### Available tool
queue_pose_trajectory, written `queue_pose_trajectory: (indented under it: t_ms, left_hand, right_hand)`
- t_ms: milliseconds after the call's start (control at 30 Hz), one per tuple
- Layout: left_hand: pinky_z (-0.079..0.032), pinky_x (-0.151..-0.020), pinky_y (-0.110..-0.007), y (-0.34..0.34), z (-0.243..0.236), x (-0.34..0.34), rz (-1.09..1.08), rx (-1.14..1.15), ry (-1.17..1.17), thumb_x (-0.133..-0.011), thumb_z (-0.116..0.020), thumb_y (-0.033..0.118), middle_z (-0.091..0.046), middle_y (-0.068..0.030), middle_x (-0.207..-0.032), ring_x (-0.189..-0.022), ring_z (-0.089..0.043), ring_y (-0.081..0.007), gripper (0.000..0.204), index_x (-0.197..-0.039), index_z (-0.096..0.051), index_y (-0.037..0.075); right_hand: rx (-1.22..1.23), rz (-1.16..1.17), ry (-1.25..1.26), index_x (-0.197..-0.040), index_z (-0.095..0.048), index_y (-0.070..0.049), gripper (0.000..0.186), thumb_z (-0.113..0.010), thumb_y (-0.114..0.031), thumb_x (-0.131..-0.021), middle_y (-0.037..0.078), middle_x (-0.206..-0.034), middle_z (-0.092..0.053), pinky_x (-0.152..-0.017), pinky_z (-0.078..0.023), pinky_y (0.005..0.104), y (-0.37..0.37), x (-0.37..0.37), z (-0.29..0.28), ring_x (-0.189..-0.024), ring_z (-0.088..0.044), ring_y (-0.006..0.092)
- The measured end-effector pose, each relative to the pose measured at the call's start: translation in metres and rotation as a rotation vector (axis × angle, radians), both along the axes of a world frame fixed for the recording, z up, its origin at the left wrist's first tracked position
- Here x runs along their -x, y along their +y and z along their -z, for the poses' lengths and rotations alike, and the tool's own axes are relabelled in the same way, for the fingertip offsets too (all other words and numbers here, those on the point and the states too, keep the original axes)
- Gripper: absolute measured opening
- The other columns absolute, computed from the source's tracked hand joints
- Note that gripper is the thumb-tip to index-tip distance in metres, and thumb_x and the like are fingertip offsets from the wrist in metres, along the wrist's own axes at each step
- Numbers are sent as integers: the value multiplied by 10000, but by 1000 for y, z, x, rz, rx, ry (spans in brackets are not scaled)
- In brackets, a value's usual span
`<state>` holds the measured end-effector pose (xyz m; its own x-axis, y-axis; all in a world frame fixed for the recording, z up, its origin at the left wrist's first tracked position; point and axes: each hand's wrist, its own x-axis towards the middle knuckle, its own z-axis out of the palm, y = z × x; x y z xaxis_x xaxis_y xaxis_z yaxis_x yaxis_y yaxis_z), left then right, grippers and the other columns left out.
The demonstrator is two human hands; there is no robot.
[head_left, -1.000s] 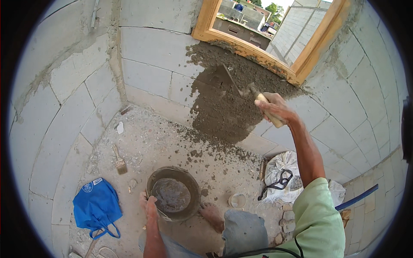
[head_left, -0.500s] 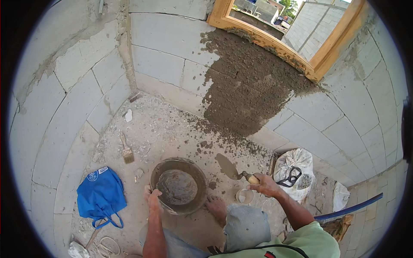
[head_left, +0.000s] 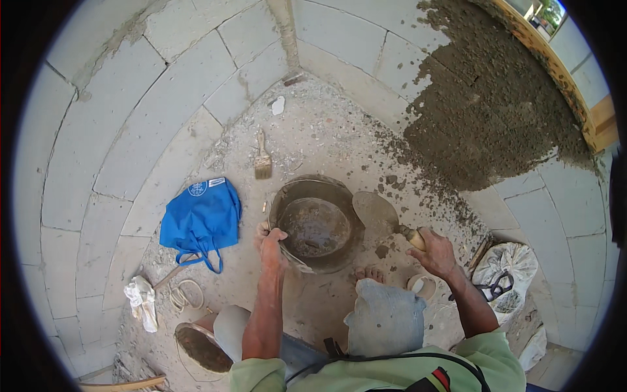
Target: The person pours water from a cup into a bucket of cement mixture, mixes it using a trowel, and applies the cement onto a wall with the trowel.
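Clasps the left rim of a dark round bucket (head_left: 313,187) with the fingers of the left hand (head_left: 271,242). Has that bucket on the dusty floor (head_left: 320,137) in front of the knees, with wet grey mortar (head_left: 317,228) inside. Grips a trowel (head_left: 376,215) by its wooden handle with the right hand (head_left: 435,255), fingers closed around the wood. Points the flat blade leftward, its end at the bucket's right rim; impossible to tell whether touching. Has bare toes (head_left: 370,274) just beside the bucket and a small pale cup (head_left: 422,286) near the right forearm. To the bucket's left, a blue bag (head_left: 201,219); farther off, a brush (head_left: 262,160). To the right, a white sack (head_left: 516,261) with a black strap. At upper right, a rough dark mortar patch (head_left: 490,111) on the block wall (head_left: 571,212), reaching a wooden frame (head_left: 605,117).
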<state>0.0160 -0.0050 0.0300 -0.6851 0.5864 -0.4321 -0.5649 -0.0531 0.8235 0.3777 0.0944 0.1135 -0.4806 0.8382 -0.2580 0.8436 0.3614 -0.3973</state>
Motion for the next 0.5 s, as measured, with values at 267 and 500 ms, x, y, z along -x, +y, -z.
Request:
queue_pose_trajectory:
  t_ms: [267,500]
  left_hand:
    - [-486,-641,-275,43,-4,0,-78,-58,118,-632,-523,-115,-575,-62,-786,-683,-546,-139,243,-793,-470,60]
    - [-493,-619,-277,57,-5,6,-39,-9,201,-638,-494,-124,-586,-69,-763,-627,-545,-154,227,-753,-456,68]
  right_hand:
    - [-245,-443,-223,-1188,-510,5,413,-631,-167,-832,196,-1049,-622,-759,-547,419,73,85,13,-943,-645,334]
    - [-485,-603,-274,-1198,-540,53,424,-619,-93,-808,166,-1028,-637,-756,-534,344,107,143,51,-943,-645,277]
